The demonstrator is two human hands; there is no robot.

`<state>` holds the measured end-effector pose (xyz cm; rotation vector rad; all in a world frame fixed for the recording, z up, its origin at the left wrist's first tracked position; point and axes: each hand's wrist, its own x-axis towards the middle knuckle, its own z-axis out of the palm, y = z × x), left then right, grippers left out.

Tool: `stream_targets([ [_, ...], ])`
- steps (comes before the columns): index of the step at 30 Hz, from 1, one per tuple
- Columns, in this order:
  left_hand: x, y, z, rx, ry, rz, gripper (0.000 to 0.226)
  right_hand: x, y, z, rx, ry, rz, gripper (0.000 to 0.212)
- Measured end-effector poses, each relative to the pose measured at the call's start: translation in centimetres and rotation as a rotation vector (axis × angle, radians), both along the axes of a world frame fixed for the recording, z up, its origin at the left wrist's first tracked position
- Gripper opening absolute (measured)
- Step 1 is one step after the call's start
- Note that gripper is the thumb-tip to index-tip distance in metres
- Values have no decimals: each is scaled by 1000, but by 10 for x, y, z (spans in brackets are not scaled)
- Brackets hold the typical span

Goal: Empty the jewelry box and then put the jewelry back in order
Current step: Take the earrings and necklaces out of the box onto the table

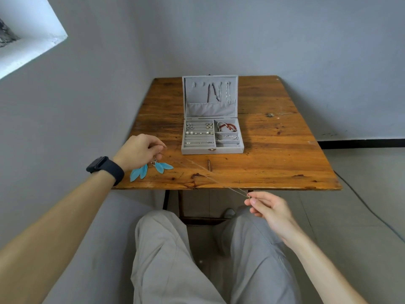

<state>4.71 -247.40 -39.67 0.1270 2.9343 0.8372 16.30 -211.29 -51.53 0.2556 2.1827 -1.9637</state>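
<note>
Left third of frame:
- Left forearm enters from the lower left and reaches up-right to the table's near-left corner. A dark watch is on the wrist.
- Left hand hovers palm-down over that corner, fingers curled and thumb and fingertips pinched together at its right side.
- The thin chain runs in a straight line toward this pinch. Its last stretch by the fingertips is too faint to trace.
- Just below the hand, two pairs of light-blue feather earrings lie on the wood. Their metal tops are under the knuckles. Contact with the hand is not resolvable.

Centre:
- Wooden table, worn, orange-brown.
- Grey jewelry box stands mid-table, up and to the right of the left hand, lid upright.
- Several necklaces hang inside the lid above a pocket.
- The left tray has ribbed rows holding small studs and rings.
- The upper right compartment holds a red bead bracelet. Silvery pieces sit in the compartment below it.
- The chain is very fine and pale. It crosses the tabletop diagonally from upper left to lower right, passes the near edge and hangs taut in the air.

Right third:
- Right hand is below the table edge, above the right knee, with its forearm coming in from the lower right.
- Thumb and forefinger pinch the chain's lower end, where a small dark-gold fitting shows. The other fingers are loosely bent.
- Grey trousers fill the bottom centre.
</note>
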Motion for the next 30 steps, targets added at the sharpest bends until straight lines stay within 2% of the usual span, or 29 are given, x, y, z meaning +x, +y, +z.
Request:
stream_targets([
  [3,1,1,-1,-74,105,-30,12,-3,5,4,28,46,-36,21],
  [6,0,4,-3,63,138,23,7,-5,9,5,37,20,-14,20],
  [8,-2,6,-5,104,147,59,5,-4,9,3,39,-9,4,19],
  [14,-19,9,0,29,94,44,5,10,0,-8,80,-47,34,17],
  [20,-39,17,31,391,-16,159,6,21,-26,-12,74,-47,104,9],
  [25,-46,40,57,949,-115,319,8,18,-52,-5,-8,47,67,14],
  [27,-51,51,65,1037,-106,364,10,15,-59,-4,8,84,36,14],
  [30,-58,62,71,1066,-31,401,10,9,-61,-5,24,115,-16,12],
])
